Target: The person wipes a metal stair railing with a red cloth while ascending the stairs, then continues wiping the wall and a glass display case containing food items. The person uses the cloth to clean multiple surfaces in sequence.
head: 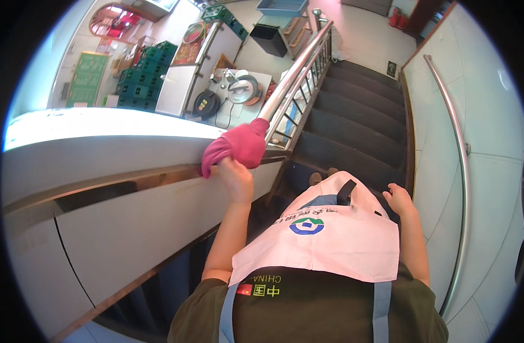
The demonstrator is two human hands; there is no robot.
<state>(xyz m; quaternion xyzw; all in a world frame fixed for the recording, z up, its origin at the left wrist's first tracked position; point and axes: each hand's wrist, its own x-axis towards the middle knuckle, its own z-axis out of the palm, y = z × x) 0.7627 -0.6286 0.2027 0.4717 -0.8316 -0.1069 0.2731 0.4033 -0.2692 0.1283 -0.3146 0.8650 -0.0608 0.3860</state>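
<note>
My left hand [238,178] holds a pink cloth [240,145], which is bunched over the lower end of a stainless steel handrail [289,77]. The cloth hides my fingertips in part. To the right, my right hand [397,198] hangs beside the light apron [322,244], its fingers a little bent and nothing seen in them. Past my feet, dark stairs [352,111] run down between the handrail and the tiled wall. Both of my shoes [315,179] show at the apron's far edge.
A second metal handrail [459,141] follows the right wall [489,124]. Beyond the left railing are a table [257,79] with a pot [243,90], stacked green crates [142,81], a white chest freezer [176,88] and a black bin [268,40]. A ledge [116,184] lies at my left.
</note>
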